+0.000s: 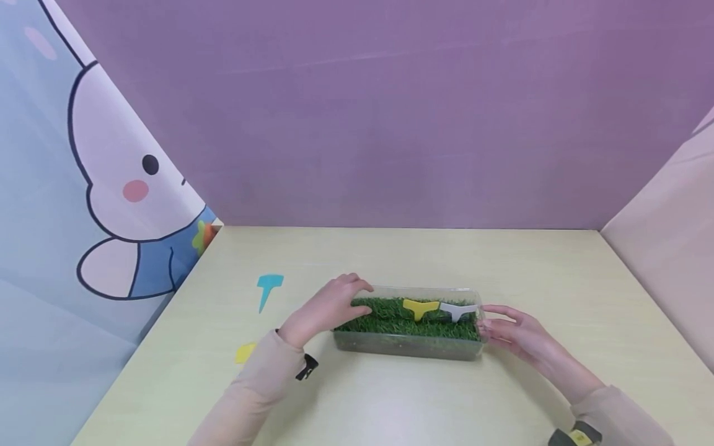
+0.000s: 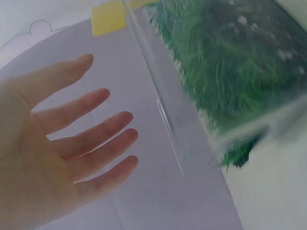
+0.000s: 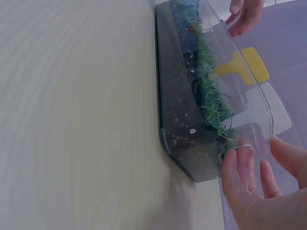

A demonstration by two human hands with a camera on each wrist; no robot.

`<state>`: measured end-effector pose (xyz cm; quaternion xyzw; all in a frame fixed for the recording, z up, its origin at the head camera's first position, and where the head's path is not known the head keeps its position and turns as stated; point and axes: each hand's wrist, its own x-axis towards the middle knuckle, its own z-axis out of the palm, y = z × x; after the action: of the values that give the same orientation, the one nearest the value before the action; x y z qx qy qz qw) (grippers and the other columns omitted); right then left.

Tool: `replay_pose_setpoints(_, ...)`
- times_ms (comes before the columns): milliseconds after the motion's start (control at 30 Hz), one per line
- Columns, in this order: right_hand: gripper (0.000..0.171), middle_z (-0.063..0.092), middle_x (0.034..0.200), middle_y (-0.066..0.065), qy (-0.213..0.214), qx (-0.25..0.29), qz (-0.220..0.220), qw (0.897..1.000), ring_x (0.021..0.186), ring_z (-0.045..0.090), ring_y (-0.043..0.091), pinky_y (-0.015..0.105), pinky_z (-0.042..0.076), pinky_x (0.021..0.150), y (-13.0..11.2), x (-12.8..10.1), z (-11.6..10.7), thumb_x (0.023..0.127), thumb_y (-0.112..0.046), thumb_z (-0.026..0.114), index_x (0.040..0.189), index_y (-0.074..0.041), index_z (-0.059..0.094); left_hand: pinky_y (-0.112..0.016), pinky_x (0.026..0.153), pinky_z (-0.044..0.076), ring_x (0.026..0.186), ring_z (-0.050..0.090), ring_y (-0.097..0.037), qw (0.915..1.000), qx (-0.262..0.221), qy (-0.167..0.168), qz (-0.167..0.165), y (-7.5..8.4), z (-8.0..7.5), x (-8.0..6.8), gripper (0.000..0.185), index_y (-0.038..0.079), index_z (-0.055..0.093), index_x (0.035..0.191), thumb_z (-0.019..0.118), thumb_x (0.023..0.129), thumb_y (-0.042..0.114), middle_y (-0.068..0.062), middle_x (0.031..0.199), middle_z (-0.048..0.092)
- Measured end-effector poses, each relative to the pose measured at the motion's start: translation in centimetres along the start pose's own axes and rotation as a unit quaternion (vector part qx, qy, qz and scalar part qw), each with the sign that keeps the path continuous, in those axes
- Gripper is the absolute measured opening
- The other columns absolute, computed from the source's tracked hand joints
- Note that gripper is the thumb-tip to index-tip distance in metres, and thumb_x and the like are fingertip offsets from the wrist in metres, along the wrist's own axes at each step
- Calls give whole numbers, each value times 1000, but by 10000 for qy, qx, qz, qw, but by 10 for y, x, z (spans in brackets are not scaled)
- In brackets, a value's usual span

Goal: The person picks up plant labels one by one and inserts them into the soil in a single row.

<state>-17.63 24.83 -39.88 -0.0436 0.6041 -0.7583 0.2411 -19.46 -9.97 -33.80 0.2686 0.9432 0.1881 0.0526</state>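
A clear plastic box (image 1: 409,347) holds green artificial grass (image 1: 385,325) over dark, soil-like filling. Upright in the grass, toward the right end, stand a yellow T-shaped plant label (image 1: 420,308) and a white plant label (image 1: 458,310) beside it. Over the box's left end hovers my left hand (image 1: 333,303), thumb and fingers apart with nothing between them; its palm shows in the left wrist view. At the opposite end my right hand (image 1: 515,334) touches the end wall and rim with loosely extended fingers, as the right wrist view shows (image 3: 254,184).
A blue plant label (image 1: 270,286) lies on the pale wooden table (image 1: 530,266) to the left of the box. Nearer the front, a yellow piece (image 1: 244,352) is partly covered by my left sleeve. A purple backdrop (image 1: 413,124) rises behind the table.
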Motion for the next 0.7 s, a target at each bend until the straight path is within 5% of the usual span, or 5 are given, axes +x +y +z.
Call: replay_pose_setpoints(700, 23, 65, 95, 2, 42, -27, 19, 10000, 89, 61, 14, 24, 47, 82, 1, 0, 0, 87, -5, 53, 103, -21, 53, -39, 85, 43, 98, 53, -26, 9984, -9, 330, -459, -34, -6, -31, 34, 5, 59, 109, 66, 79, 19, -9, 107, 56)
